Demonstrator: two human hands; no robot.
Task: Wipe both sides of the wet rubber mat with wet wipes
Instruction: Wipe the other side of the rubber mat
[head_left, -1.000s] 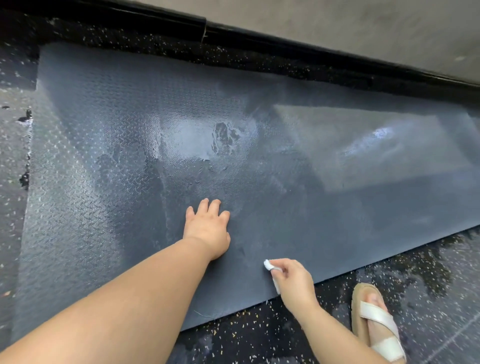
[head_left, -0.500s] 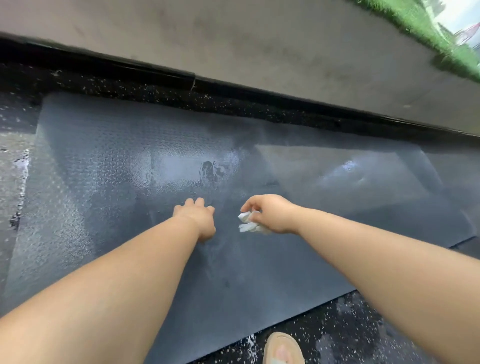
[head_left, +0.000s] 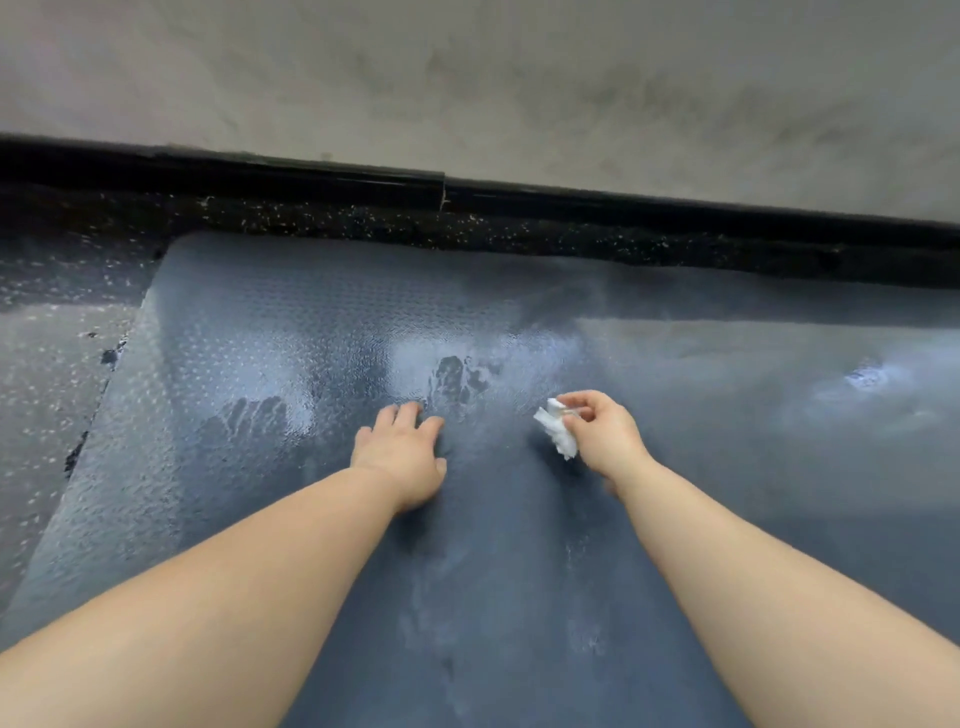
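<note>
Dark speckled floor (head_left: 47, 374) is carrying the grey-blue rubber mat (head_left: 519, 597), which is lying flat and filling most of the view from the near edge to the far side. Its studded texture is showing on the left part, and a wet sheen is glinting across the far half. A crumpled white wet wipe (head_left: 558, 435) is hanging over the middle of the mat, right of centre; whether its lower end is touching the surface cannot be told. The right hand (head_left: 605, 441) is holding it, with thumb and fingers (head_left: 576, 400) pinching its upper end and the other fingers curling in behind. Just to the left, the left hand (head_left: 402, 457) is resting palm down on the mat, its fingers (head_left: 408, 415) lying straight and slightly spread, pointing to the far side. Two darker handprints (head_left: 457, 379) are standing out in the wet film, one just beyond the left hand and one further left. Beyond the mat's far edge, a strip of floor is running along a black baseboard (head_left: 311, 176), and a pale grey wall (head_left: 467, 78) is rising above it.
</note>
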